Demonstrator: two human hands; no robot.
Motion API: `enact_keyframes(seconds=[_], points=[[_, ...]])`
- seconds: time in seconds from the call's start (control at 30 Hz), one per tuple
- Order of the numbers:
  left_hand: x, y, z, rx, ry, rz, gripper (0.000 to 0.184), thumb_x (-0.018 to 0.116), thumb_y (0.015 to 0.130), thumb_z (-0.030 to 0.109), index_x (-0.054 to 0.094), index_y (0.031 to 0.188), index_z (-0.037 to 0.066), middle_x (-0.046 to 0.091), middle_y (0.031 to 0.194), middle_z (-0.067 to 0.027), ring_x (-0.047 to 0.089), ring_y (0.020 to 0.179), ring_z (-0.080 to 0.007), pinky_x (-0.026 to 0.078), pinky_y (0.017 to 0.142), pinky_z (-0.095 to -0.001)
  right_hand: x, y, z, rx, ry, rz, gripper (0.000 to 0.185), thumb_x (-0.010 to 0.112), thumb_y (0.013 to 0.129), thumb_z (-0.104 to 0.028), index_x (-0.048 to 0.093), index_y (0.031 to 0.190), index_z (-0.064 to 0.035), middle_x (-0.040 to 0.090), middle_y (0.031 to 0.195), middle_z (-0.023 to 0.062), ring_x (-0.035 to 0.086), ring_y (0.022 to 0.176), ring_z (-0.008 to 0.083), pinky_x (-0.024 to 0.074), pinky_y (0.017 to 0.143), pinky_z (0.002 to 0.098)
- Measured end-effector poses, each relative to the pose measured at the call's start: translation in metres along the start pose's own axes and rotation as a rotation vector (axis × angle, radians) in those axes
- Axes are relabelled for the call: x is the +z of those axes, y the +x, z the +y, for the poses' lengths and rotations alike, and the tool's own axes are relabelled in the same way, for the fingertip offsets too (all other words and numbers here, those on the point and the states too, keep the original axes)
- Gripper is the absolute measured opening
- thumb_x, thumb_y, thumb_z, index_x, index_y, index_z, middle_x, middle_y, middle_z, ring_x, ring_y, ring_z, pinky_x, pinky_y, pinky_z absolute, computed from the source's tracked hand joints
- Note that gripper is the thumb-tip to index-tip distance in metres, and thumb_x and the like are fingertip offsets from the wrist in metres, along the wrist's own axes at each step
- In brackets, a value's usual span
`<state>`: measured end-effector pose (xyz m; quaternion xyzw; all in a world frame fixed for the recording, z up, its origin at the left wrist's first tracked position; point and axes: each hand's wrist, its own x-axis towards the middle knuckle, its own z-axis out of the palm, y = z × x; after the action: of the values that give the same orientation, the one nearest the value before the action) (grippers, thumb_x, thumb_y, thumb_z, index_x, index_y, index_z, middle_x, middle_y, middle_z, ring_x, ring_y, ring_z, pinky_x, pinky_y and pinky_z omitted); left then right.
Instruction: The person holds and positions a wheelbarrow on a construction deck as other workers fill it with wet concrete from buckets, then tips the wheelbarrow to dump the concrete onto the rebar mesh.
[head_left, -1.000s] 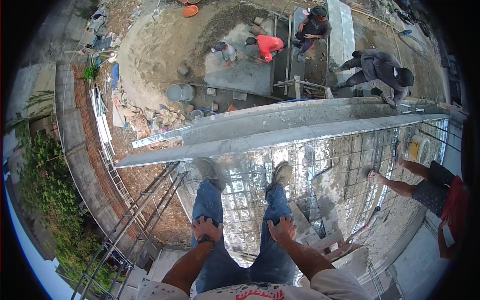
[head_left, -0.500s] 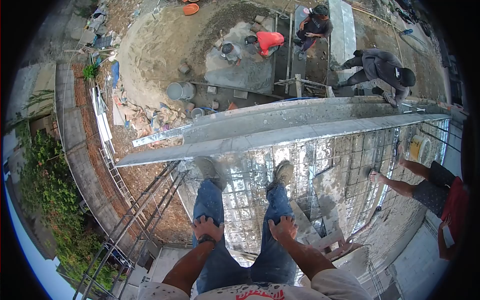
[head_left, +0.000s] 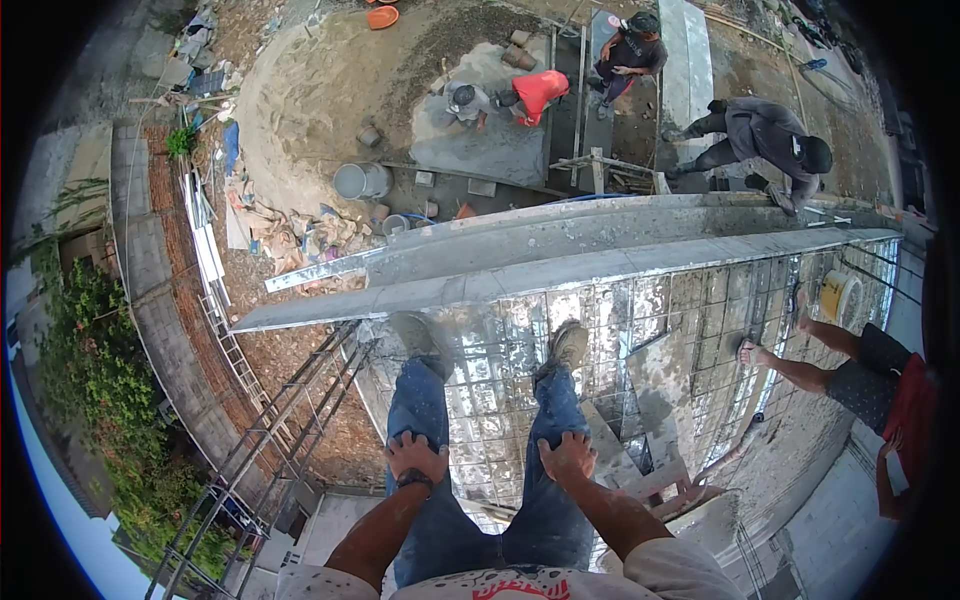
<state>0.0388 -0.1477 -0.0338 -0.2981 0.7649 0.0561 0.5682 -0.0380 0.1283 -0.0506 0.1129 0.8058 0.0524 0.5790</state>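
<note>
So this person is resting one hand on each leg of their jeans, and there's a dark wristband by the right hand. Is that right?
Not quite: the head view shows the dark wristband by the left hand, not the right hand. One hand does rest on each leg of the jeans.

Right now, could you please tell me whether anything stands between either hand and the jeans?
Nothing visible does: the left hand and the right hand both rest directly on the jeans, one on each leg, with no object showing in between.
</note>
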Motion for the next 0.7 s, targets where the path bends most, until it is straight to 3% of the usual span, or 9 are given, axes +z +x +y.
enact_keyframes(seconds=[0.7], points=[[-0.0013, -0.0041, 0.0021, 0.005, 0.014, 0.022, 0.061, 0.059, 0.086, 0.059, 0.065, 0.125, 0.012, 0.048, 0.141, -0.0107, 0.039, 0.133, -0.0389, 0.028, 0.113, -0.0538, 0.0043, 0.0022, 0.0023, -0.001, -0.004, 0.005, 0.067, 0.056, 0.089, -0.06, 0.06, 0.131, -0.007, 0.05, 0.14, 0.0138, 0.04, 0.137, 0.0312, 0.0316, 0.112, 0.0495]])
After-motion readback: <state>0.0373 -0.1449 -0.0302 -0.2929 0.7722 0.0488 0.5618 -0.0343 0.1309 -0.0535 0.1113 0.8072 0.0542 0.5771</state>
